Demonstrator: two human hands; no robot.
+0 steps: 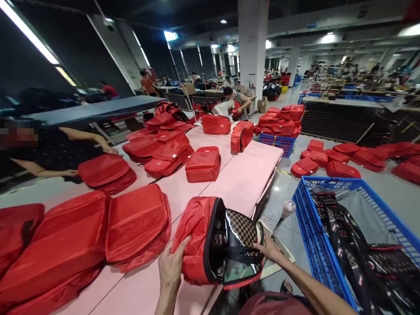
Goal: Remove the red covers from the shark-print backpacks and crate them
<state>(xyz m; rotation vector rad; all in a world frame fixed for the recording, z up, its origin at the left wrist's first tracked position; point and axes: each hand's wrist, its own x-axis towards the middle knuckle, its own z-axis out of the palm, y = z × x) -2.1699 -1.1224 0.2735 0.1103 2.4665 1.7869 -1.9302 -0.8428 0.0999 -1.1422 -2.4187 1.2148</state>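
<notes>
The pink surface runs away from the viewer, and its right-hand edge drops to the grey floor, where a narrow aisle separates it from a blue crate holding dark straps and fabric. The near stretch of the surface is crowded: flat red covers lie stacked to the left, with more red bags further back, leaving a bare strip of pink down the middle and right. At the near edge of the surface, partly overhanging it, sits a red bag with its mouth turned toward the right, and a checkered backpack shows inside that mouth. The left hand clasps the bag's red outer cloth from below and the near side, fingers curled around it. The right hand rests at the opening, fingers bent against the checkered backpack's edge and a black strap; whether it truly pinches the strap is hard to tell from this angle. Across the surface on the left, another person's hand lies beside a red bag, and further people work far behind.
</notes>
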